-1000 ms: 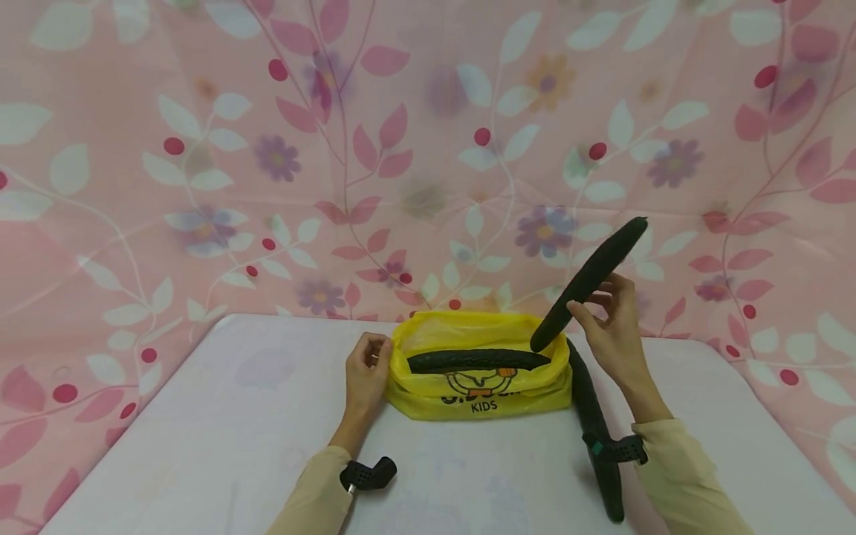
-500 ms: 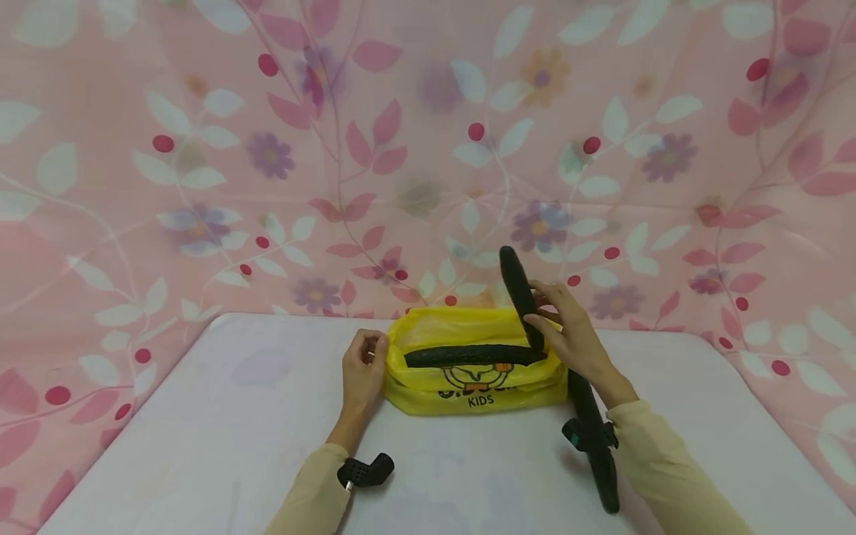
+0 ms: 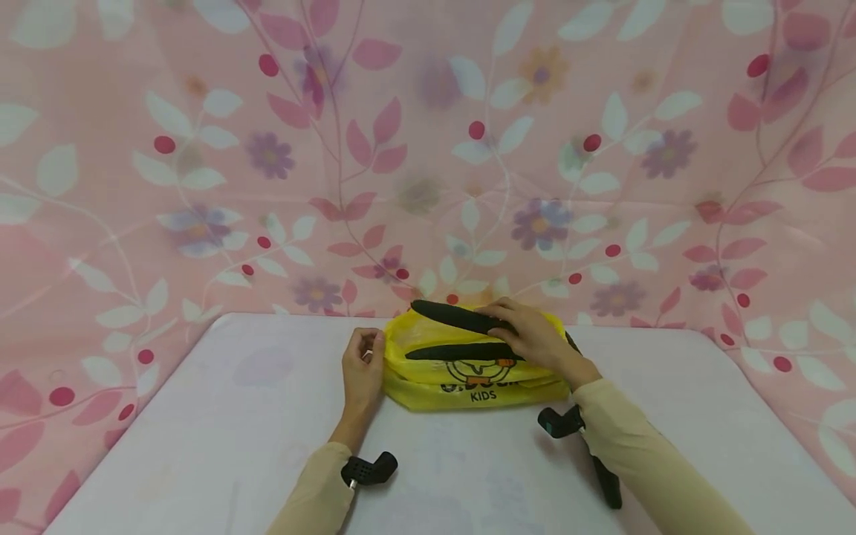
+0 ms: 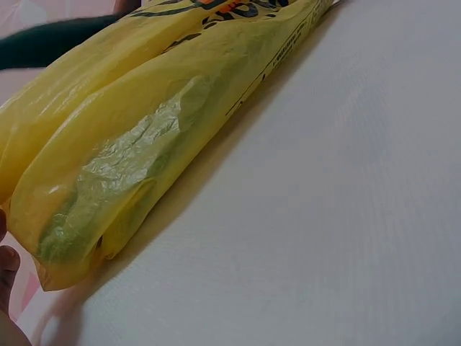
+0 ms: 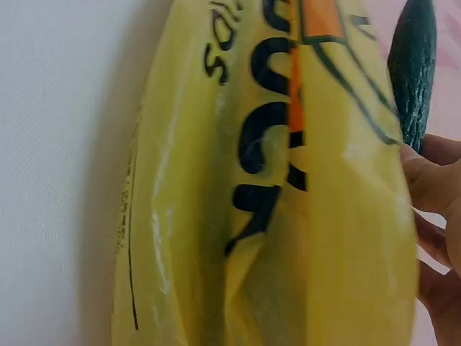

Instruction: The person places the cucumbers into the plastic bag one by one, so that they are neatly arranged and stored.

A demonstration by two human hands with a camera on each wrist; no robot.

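A yellow plastic bag [image 3: 428,394] with a printed figure and "KIDS" lies on the table with its mouth open. My left hand [image 3: 362,371] has curled fingers at the bag's left rim, pinching it; only fingertips show in the left wrist view. My right hand [image 3: 531,333] grips one end of a dark green cucumber [image 3: 449,313], held nearly level over the bag's mouth. That cucumber [image 5: 414,65] also shows beyond the bag in the right wrist view. Another cucumber [image 3: 455,352] lies along the bag's opening, its right end hidden behind my right hand.
A further cucumber [image 3: 607,479] lies on the white table [image 3: 267,446] right of the bag, mostly hidden under my right forearm. A pink floral cloth [image 3: 414,148] hangs behind the table. Each wrist wears a black camera [image 3: 369,469].
My right hand has moved left over the bag, and its cucumber has swung from pointing up and right to lying nearly level, pointing left. The left hand has stayed at the bag's rim.
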